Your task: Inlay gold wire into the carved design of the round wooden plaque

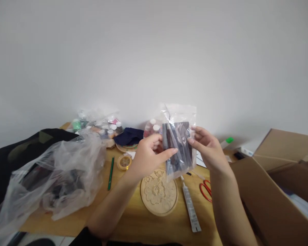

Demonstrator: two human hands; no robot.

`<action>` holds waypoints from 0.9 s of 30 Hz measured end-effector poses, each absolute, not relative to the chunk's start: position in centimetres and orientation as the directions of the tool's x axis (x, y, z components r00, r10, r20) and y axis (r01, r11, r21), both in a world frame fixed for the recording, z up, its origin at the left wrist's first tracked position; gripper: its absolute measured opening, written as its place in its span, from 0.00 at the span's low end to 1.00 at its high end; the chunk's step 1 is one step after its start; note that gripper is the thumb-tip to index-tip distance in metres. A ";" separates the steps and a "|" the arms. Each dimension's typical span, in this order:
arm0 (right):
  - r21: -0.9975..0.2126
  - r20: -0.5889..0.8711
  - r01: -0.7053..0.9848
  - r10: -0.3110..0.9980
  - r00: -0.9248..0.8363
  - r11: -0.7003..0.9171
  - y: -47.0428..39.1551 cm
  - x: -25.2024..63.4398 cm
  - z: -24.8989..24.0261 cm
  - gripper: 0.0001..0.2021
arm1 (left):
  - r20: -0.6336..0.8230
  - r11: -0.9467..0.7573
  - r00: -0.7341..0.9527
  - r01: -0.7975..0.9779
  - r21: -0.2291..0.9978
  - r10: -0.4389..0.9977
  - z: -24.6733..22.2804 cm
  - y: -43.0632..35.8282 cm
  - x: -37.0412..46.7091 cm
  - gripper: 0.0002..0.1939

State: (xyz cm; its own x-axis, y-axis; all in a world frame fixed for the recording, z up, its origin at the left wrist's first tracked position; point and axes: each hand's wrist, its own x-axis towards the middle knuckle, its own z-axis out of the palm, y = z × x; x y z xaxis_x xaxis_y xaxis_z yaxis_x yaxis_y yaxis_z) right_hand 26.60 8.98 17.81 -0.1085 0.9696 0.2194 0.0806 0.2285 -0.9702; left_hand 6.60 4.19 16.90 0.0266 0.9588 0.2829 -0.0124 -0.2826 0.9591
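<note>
A clear plastic bag (181, 111) with folded dark material inside is held up above the table between both hands. My left hand (151, 155) grips its left side, thumb across the front. On the right edge, my right hand (206, 145) pinches the bag between thumb and fingers. Below it lies a round wooden board (158, 196) with a carved flower pattern. To the board's right rests a white tube (191, 208), and farther right are red-handled scissors (206, 191), partly behind my right forearm. What exactly the dark material is, I cannot tell.
A large crumpled plastic bag (74, 177) covers the table's left side. A green pencil (111, 173) and a roll of yellowish tape (124, 162) lie near my left forearm. Several small jars (113, 128) and dark blue cloth (129, 136) stand along the wall. An open cardboard box (267, 194) occupies the right.
</note>
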 end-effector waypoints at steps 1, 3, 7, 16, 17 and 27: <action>-0.972 0.217 0.070 0.970 -0.112 0.225 8.9 26.6 17.4 0.24 | 0.278 -0.278 0.031 -0.012 0.961 0.960 16.9 4.2 6.7 0.12; -0.973 0.222 0.037 0.966 -0.129 0.228 8.9 26.6 16.7 0.23 | 0.263 -0.263 0.041 -0.011 0.965 0.964 16.8 4.3 6.8 0.12; -0.968 0.244 0.034 0.964 -0.102 0.249 9.3 26.7 15.7 0.21 | 0.200 -0.192 0.105 -0.088 0.977 0.974 16.6 4.8 7.2 0.12; -0.952 0.282 0.120 0.959 -0.013 0.282 9.9 28.3 14.9 0.20 | 0.118 -0.078 0.258 -0.160 0.984 0.959 15.9 6.5 7.6 0.11; -0.947 0.292 0.138 0.956 -0.017 0.291 10.0 28.5 14.9 0.20 | 0.118 -0.081 0.271 -0.142 0.987 0.955 15.8 6.7 7.6 0.10; -0.960 0.279 0.010 0.960 -0.017 0.279 10.2 30.4 15.3 0.12 | 0.080 -0.070 0.289 -0.044 0.997 0.954 14.9 7.6 7.7 0.10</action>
State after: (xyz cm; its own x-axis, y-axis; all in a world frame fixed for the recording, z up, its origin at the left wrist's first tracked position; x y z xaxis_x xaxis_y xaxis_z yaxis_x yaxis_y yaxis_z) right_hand 30.40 10.22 15.31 -0.0170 0.9603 0.2786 0.0103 0.2788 -0.9603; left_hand 7.72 7.56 14.93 0.2888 0.9540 0.0801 -0.0443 -0.0702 0.9965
